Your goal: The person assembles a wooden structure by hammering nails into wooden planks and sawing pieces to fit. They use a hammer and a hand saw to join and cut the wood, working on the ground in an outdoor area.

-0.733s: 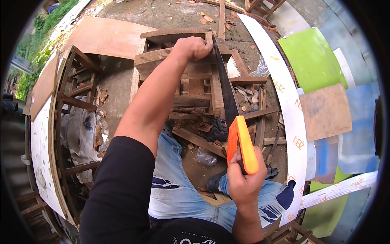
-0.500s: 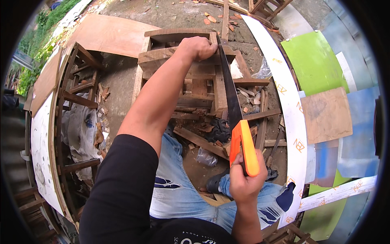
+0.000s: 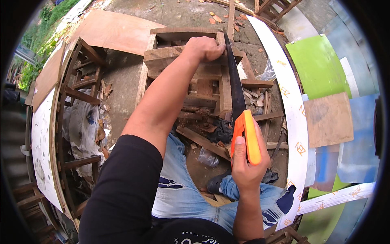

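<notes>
Rough, grainy brown timber makes up the boxy frame (image 3: 225, 95) at twelve o'clock, crossed by a thick plank (image 3: 164, 57). There the left hand (image 3: 206, 49) is balled on the plank — whether it clamps the wood, I cannot tell. Toward four o'clock the right hand (image 3: 248, 166) wraps the handle of the saw (image 3: 253, 136): smooth, looped, bright orange. Its dark, tapering metal blade points toward one o'clock, across the plank's right end. Smooth tan plywood (image 3: 115, 30) lies at eleven.
</notes>
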`<move>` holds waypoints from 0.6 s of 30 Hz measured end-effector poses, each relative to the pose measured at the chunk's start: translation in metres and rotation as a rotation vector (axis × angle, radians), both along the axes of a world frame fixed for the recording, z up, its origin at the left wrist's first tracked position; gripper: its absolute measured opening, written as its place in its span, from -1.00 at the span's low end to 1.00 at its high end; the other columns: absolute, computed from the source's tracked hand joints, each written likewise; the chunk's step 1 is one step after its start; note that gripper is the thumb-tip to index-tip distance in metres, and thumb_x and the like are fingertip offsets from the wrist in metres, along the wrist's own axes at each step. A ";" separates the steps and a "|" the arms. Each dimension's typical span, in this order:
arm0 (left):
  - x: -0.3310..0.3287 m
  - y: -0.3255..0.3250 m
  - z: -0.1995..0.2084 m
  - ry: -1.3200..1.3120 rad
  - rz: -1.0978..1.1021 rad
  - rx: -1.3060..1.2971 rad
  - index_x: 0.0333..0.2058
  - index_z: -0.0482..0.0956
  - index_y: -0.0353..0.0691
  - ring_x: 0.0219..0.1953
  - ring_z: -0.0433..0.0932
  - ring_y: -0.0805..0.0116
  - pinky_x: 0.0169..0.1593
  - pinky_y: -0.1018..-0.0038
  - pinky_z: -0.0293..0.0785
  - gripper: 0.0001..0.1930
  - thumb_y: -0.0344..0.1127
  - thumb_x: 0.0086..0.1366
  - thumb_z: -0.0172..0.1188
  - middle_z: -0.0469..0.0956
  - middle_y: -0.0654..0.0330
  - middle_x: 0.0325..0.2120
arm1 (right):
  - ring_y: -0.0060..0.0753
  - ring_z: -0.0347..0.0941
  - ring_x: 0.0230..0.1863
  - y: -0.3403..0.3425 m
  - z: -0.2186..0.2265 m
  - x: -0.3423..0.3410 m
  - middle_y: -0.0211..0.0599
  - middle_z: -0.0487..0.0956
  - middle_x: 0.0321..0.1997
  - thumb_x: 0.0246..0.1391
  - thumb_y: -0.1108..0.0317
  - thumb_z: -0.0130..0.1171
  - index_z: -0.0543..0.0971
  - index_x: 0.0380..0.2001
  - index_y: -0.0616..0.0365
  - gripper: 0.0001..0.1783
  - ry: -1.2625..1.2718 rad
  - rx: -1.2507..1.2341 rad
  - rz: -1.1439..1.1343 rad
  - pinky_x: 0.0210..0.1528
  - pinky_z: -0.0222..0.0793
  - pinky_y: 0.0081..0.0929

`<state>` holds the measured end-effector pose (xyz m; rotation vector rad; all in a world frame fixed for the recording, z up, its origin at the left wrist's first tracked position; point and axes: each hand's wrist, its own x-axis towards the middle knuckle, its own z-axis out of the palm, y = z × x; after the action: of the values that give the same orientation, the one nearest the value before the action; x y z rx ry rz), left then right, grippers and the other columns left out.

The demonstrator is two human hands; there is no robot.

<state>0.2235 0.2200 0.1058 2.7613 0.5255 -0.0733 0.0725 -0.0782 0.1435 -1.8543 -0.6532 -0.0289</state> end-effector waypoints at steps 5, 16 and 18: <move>-0.004 -0.002 0.001 -0.022 -0.010 0.006 -0.10 0.70 -0.11 0.05 0.57 -0.02 0.14 0.18 0.45 -0.41 0.18 0.37 -0.20 0.63 -0.01 -0.04 | -0.30 0.56 0.04 0.021 0.002 0.026 0.05 0.60 0.06 0.22 0.48 0.12 0.42 0.18 0.44 -0.53 0.026 0.022 -0.005 0.12 0.43 -0.43; 0.003 0.002 -0.006 0.003 -0.012 0.035 -0.01 0.67 0.08 0.07 0.55 -0.02 0.16 0.12 0.44 -0.45 0.20 0.40 -0.25 0.63 0.09 -0.02 | -0.38 0.56 -0.04 0.020 -0.009 0.006 -0.01 0.60 0.05 0.19 0.56 0.10 0.40 0.20 0.45 -0.51 -0.031 0.051 -0.015 0.05 0.44 -0.48; 0.001 0.000 -0.005 0.012 0.005 0.033 -0.01 0.67 0.08 0.07 0.55 -0.02 0.16 0.12 0.44 -0.45 0.20 0.40 -0.25 0.63 0.09 -0.01 | -0.39 0.56 -0.06 0.028 -0.006 0.016 -0.01 0.60 0.04 0.19 0.56 0.10 0.41 0.19 0.45 -0.52 0.024 0.086 -0.035 0.03 0.45 -0.49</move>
<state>0.2243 0.2196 0.1012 2.7936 0.5409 -0.0810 0.0880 -0.0501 0.1371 -1.7809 -0.5940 -0.0569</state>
